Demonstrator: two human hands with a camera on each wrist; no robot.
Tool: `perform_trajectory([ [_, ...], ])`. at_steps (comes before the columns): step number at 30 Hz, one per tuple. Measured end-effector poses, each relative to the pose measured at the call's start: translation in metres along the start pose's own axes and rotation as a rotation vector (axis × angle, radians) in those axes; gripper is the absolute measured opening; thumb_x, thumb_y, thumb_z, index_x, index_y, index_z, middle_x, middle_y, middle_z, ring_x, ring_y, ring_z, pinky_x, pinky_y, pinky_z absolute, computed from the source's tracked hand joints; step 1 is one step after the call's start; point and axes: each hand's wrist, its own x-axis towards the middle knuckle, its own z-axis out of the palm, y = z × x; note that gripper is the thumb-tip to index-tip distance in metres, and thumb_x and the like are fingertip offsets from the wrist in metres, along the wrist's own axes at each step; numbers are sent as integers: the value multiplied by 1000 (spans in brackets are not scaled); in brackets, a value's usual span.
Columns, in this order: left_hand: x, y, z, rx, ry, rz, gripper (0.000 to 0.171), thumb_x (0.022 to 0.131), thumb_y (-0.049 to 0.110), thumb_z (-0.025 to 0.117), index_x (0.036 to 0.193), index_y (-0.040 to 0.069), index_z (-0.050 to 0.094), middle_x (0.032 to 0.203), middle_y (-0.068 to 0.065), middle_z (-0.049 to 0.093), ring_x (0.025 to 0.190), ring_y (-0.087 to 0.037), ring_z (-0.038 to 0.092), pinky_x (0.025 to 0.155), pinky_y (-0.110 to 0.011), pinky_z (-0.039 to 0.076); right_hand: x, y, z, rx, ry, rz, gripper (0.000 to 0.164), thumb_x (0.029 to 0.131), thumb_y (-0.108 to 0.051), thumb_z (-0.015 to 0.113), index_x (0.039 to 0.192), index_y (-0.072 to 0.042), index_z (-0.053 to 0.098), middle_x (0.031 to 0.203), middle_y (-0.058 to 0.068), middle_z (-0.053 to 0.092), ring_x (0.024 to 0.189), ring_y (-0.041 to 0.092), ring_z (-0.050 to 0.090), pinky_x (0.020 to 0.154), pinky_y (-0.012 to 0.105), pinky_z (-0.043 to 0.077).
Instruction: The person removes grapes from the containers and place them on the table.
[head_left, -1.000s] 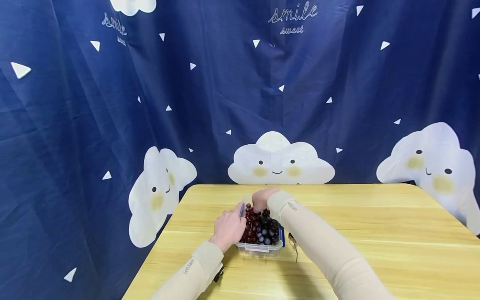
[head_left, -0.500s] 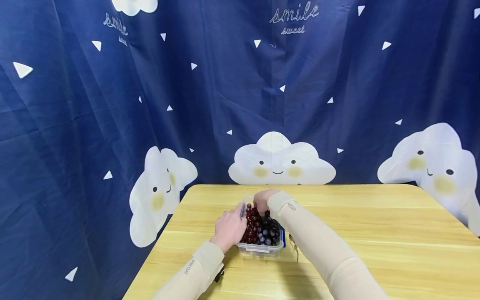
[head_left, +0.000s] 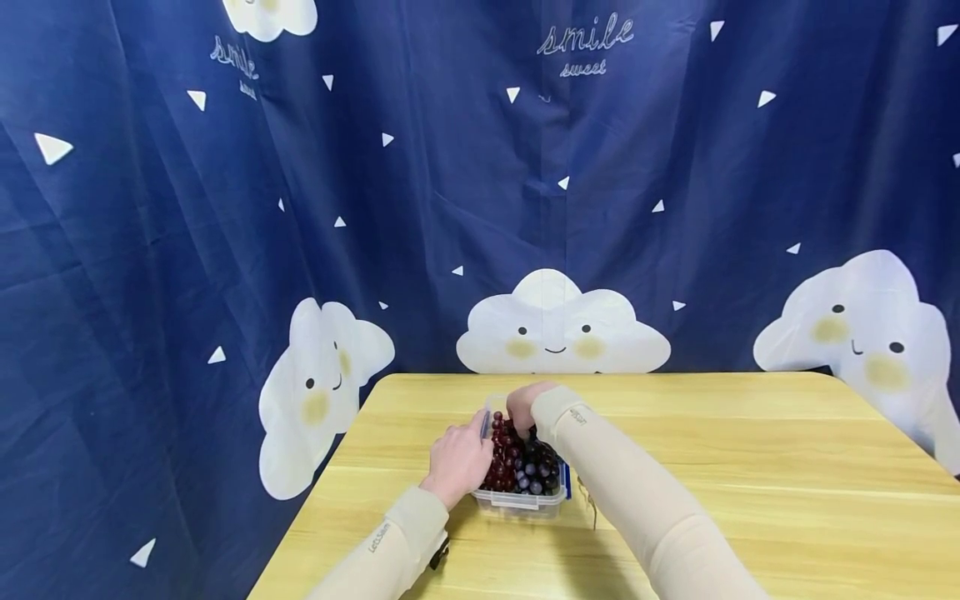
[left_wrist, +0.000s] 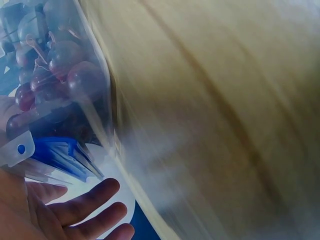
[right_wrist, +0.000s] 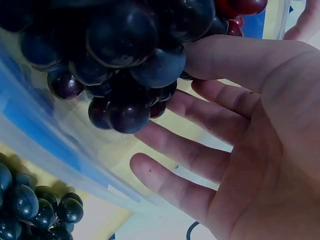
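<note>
A clear plastic box with blue-edged clip flaps stands on the table, filled with red grapes on the left and dark grapes on the right. My left hand rests along the box's left side. In the left wrist view its fingers stretch out beside a blue-edged flap. My right hand reaches into the far part of the box. In the right wrist view its thumb and fingers hold a bunch of dark grapes from both sides.
Another bunch of dark grapes lies outside the box, mostly hidden by my right forearm in the head view; a thin stem sticks out there. The wooden table ends at a blue curtain with clouds.
The head view has tilted a little, so everything sits slightly lower in it. Both hands keep nearly the same places at the box, with the right one shifting only slightly among the grapes.
</note>
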Motion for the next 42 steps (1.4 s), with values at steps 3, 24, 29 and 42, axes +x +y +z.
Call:
perform_trajectory([
  [3,0,0,0,0,1,-2,51,88,32,45,139,26,41,105,-11,66,88,-28,60,63,-47,46,-1,-2,-1,-12,1,1,8,73,-17,71,71,-23,65,75,-9,61,64,13,52,57,29,44],
  [24,-4,-1,2,0,5,-19,51,89,34,45,139,27,41,102,-12,66,87,-28,60,61,-46,45,7,-1,9,-35,-8,20,10,74,-23,73,68,-23,66,74,-9,62,66,12,51,60,29,43],
  [29,-3,-1,0,1,4,-17,51,89,34,44,139,26,41,102,-12,66,88,-28,59,61,-47,45,8,0,8,-40,-5,25,10,74,-24,74,69,-23,65,74,-8,61,66,13,52,60,30,43],
  [42,-3,0,-1,14,3,-4,51,89,34,45,139,26,41,99,-13,66,85,-29,60,58,-45,45,-4,-2,8,-51,31,40,9,76,-23,72,71,-22,65,73,-7,60,65,13,51,59,30,44],
])
